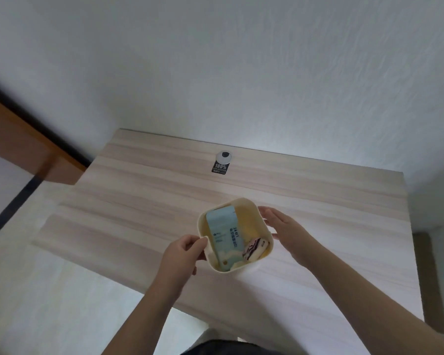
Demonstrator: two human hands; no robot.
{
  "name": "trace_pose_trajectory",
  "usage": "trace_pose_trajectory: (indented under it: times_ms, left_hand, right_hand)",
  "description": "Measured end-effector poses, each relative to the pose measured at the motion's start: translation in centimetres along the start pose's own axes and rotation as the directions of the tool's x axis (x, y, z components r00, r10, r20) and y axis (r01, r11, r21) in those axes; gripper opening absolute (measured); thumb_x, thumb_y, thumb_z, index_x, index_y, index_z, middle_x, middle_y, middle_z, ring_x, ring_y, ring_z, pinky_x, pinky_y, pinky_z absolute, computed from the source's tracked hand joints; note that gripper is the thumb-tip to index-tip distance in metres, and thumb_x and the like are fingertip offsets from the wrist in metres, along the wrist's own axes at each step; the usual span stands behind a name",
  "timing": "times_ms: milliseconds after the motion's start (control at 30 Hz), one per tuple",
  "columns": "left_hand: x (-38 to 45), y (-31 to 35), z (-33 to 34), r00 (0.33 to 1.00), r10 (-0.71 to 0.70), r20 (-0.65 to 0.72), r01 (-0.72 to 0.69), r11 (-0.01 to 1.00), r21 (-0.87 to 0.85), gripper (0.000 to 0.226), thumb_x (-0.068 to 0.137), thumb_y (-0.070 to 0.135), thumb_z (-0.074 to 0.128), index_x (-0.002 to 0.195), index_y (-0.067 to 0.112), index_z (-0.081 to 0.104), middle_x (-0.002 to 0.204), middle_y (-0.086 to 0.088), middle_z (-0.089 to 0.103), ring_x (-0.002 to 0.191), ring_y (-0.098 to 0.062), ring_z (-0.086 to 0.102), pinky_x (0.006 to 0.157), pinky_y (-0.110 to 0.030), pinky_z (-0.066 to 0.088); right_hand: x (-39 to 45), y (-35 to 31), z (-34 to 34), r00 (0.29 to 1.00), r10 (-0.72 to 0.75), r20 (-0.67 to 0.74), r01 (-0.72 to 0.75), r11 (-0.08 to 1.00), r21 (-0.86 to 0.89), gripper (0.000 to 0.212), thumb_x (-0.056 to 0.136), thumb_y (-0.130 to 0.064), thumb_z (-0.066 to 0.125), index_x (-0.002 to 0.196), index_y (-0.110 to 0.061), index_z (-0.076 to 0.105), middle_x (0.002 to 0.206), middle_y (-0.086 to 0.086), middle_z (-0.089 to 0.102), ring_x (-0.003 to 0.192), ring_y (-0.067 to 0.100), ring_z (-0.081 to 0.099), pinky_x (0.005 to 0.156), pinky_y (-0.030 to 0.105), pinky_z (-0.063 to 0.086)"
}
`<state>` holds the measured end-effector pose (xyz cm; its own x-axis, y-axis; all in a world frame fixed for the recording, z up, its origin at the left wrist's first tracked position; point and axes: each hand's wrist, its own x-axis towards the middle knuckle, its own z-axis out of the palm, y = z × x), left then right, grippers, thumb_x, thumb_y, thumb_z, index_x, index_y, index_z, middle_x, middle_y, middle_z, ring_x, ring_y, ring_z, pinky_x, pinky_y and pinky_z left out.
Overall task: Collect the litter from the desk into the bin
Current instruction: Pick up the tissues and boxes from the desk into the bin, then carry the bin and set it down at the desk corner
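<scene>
Bin between both hands, litter inside.
Left hand pinching rim, right hand flat against side; could tip, spilling blue packet.

- Pale wood-grain desk, back edge against a white wall.
- Cream bin standing near centre.
- Black label at twelve o'clock from it, touching a round grommet.

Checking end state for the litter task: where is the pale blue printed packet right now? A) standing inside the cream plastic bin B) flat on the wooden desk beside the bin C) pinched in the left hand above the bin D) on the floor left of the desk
A: the pale blue printed packet stands tilted inside the cream plastic bin, next to a purple-and-white striped wrapper, while both hands are at the rim.
</scene>
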<state>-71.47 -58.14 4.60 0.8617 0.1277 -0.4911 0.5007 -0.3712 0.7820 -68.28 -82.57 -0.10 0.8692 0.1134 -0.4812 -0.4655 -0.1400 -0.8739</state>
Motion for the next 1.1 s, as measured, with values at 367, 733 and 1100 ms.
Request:
trace_pose_trajectory:
  times_ms: [367, 733, 1100]
  left_hand:
    - [-3.2, -1.5, -7.2, 0.996, 0.043, -0.080, -0.047, 0.998, -0.045, 0.020, 0.093, 0.024, 0.063, 0.081, 0.011, 0.072, 0.076, -0.008, 0.074, 0.073, -0.025, 0.064, 0.048, -0.028, 0.042]
    - [-6.1, -9.5, -18.4, 0.992, 0.007, -0.125, -0.029, 0.983, -0.179, 0.022, 0.097, 0.023, 0.056, 0.089, 0.012, 0.072, 0.084, -0.008, 0.074, 0.078, -0.017, 0.067, 0.054, -0.028, 0.045]
    - [-9.0, -18.5, -32.0, 0.952, -0.052, -0.301, -0.028, 0.967, -0.255, 0.028, 0.099, 0.028, 0.051, 0.090, 0.012, 0.072, 0.090, -0.014, 0.073, 0.077, -0.020, 0.065, 0.065, -0.029, 0.054]
  right_hand:
    - [0.1, -1.1, 8.3, 0.950, 0.196, 0.242, -0.221, 0.972, 0.080, 0.072, 0.073, -0.086, 0.038, 0.117, -0.035, 0.064, 0.120, 0.000, 0.067, 0.117, 0.022, 0.058, 0.102, 0.048, 0.045]
    - [-0.5, 0.1, 21.9, 0.928, 0.195, 0.317, -0.243, 0.963, 0.120, 0.056, 0.085, -0.065, 0.051, 0.124, -0.026, 0.060, 0.122, 0.006, 0.066, 0.114, 0.026, 0.061, 0.096, 0.048, 0.050]
    - [-3.3, -1.5, 38.4, 0.911, 0.088, 0.404, -0.048, 0.993, -0.110, 0.031, 0.092, -0.061, 0.041, 0.118, -0.053, 0.056, 0.134, -0.015, 0.057, 0.124, 0.007, 0.050, 0.110, 0.038, 0.035]
